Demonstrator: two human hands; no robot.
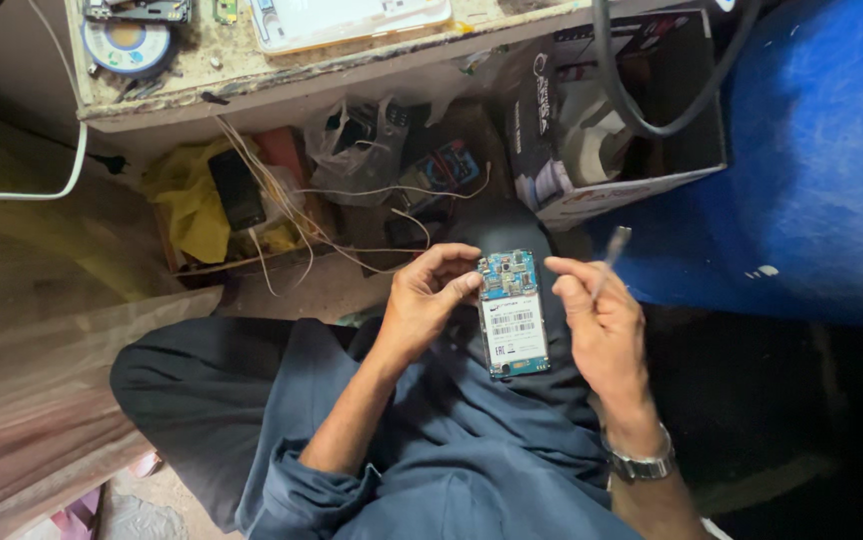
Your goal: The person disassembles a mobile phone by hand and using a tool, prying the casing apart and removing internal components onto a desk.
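head view: left hand (422,300) grips 1 phone (513,315), right hand (602,325) pinches 1 tool (612,250)

Opened phone on my knee

My left hand (430,297) is steadying the opened phone (512,315); my right hand (602,325) is holding a thin metal tool (613,250).

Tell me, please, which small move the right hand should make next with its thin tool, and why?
Probably lower the thin tool in the right hand toward the blue circuit board at the top of the opened phone. The left hand already steadies the phone's left edge on the lap, while the tool points up and away, clear of the board.
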